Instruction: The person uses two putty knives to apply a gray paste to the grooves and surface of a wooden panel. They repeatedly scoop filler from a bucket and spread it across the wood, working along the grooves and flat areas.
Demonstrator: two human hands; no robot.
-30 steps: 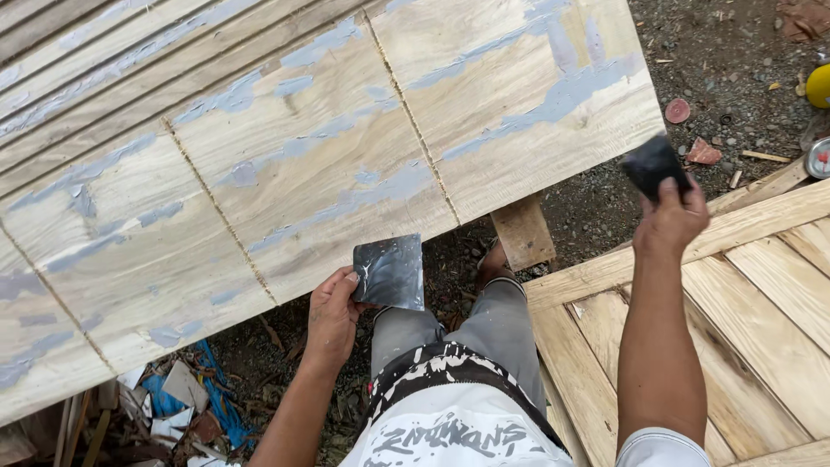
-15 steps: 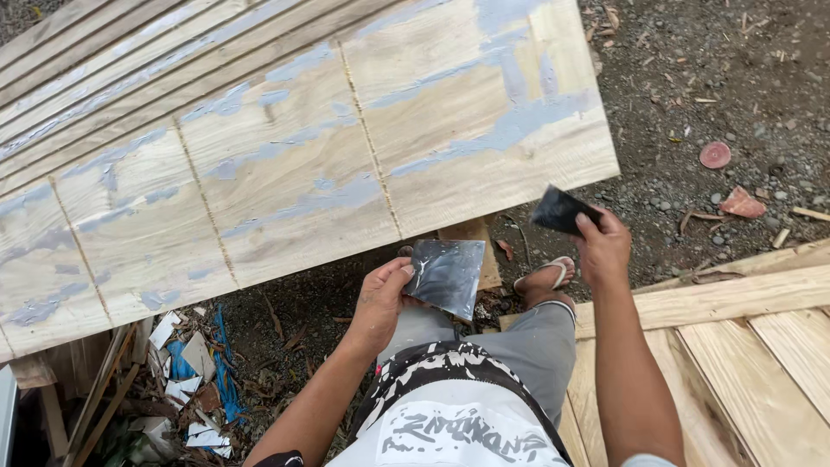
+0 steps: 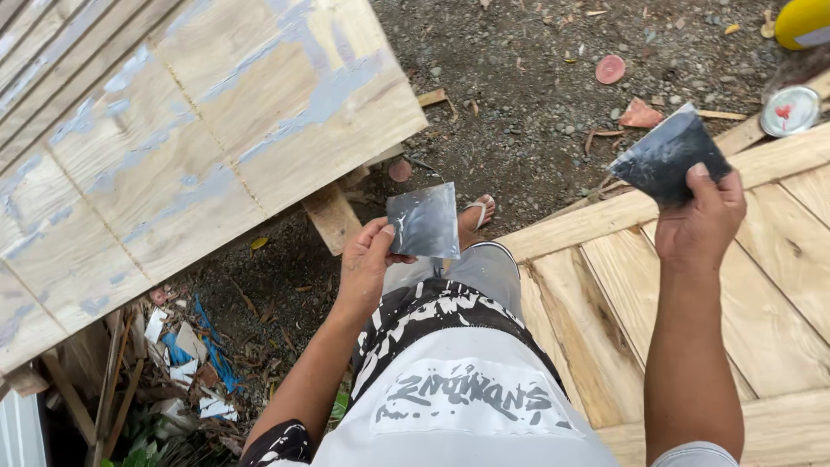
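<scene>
Left hand grips a square metal scraper by its left edge, blade facing up, held over the knee and the gravel ground. Right hand is closed on a second, darker scraper, thumb on top, raised above the upper edge of the slatted wooden panel at right. Both blades carry a grey film; whether fresh filler sits on them I cannot tell.

Progress, judged from the surfaces: the large plywood panel at upper left already shows grey-blue filler along its seams and in patches, with bare wood between. The slatted panel at right looks untreated, its joints open and clean. So filling appears done on one panel, not begun on the other.

Around: a round tin lid rests at the slatted panel's far right edge, a yellow container beyond it. Scrap wood block under the plywood's lower corner; litter and offcuts below. A sandalled foot stands on the gravel between the panels.
</scene>
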